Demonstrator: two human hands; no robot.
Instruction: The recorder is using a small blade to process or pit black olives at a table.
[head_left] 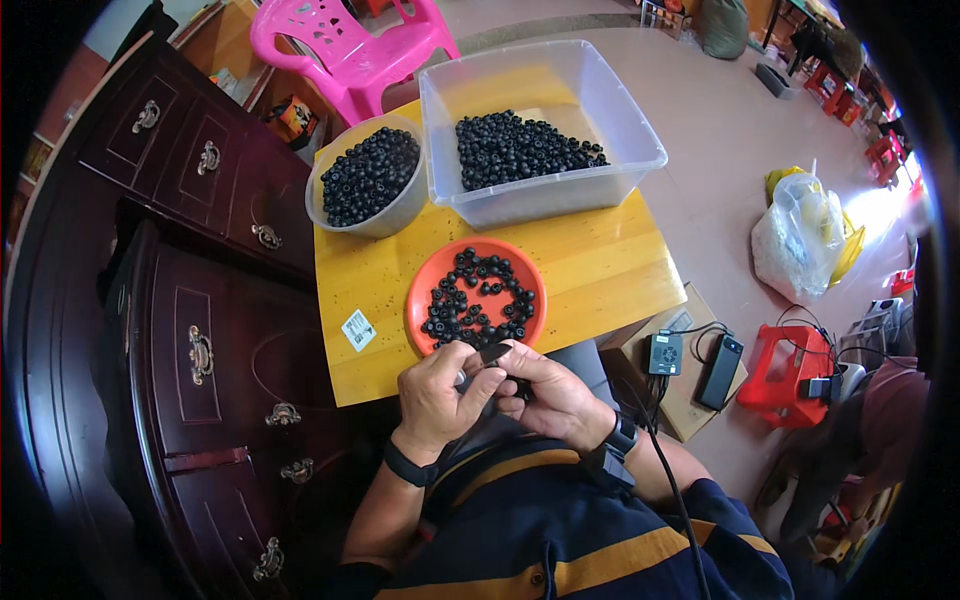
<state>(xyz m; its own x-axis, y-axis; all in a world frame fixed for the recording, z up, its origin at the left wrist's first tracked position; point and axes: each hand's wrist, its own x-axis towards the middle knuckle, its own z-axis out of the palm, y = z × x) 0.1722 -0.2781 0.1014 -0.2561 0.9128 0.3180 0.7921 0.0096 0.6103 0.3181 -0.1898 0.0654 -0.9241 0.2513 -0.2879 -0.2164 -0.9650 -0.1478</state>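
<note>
My left hand (440, 392) is closed, thumb and fingers pinched together, on a thin dark blade-like piece (492, 353). Its pointed end reaches across to the fingertips of my right hand (553, 392). That hand is closed too, with a small black part (521, 388) partly showing between its curled fingers; its exact kind is hidden. Both hands meet at the near rim of a round orange-red plate (420, 285). Scattered on the plate are many small black round parts (466, 290), some showing a hole.
A yellow table (600, 250) bears a translucent tub (375, 228) and a large clear box (540, 205), both holding black parts. Dark wooden drawers (190, 330) stand left, a pink chair (360, 55) behind. Right are a cardboard box (690, 425) with cabled devices and a red stool (765, 385).
</note>
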